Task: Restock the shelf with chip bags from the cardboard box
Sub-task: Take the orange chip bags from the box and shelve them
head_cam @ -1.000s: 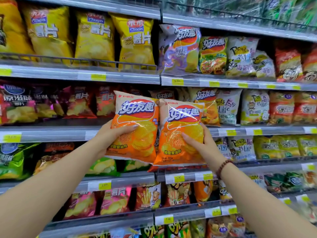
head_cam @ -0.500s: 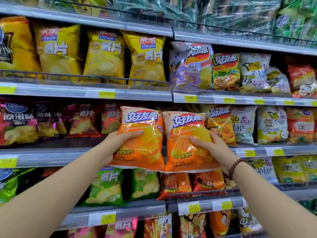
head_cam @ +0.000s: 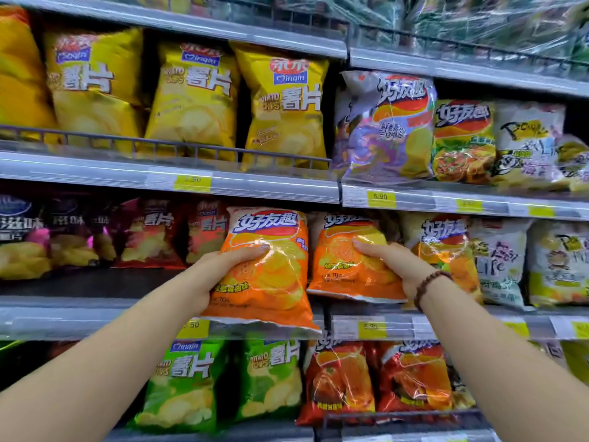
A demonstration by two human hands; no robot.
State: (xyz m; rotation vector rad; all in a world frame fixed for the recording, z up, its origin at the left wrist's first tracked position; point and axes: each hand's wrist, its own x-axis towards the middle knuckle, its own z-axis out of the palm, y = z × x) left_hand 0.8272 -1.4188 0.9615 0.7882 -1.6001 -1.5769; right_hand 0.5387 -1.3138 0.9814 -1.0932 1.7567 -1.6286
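I hold two orange chip bags up at the middle shelf point(head_cam: 79, 317). My left hand point(head_cam: 220, 272) grips the left orange bag point(head_cam: 271, 282) by its left side, and the bag's lower edge hangs in front of the shelf's price rail. My right hand point(head_cam: 392, 266) grips the right orange bag point(head_cam: 344, 269), which sits further in, its top under the shelf above. A bead bracelet is on my right wrist. The cardboard box is out of view.
A matching orange bag point(head_cam: 446, 247) stands just right of my right hand, then white bags point(head_cam: 497, 263). Dark red bags point(head_cam: 149, 234) fill the middle shelf's left part. Yellow bags point(head_cam: 191, 97) sit above, green bags point(head_cam: 181, 384) and red bags point(head_cam: 341, 381) below.
Both hands have lifted the two orange bags up and forward toward the middle shelf. The right bag has gone deeper into the shelf. The view has moved closer and upward.
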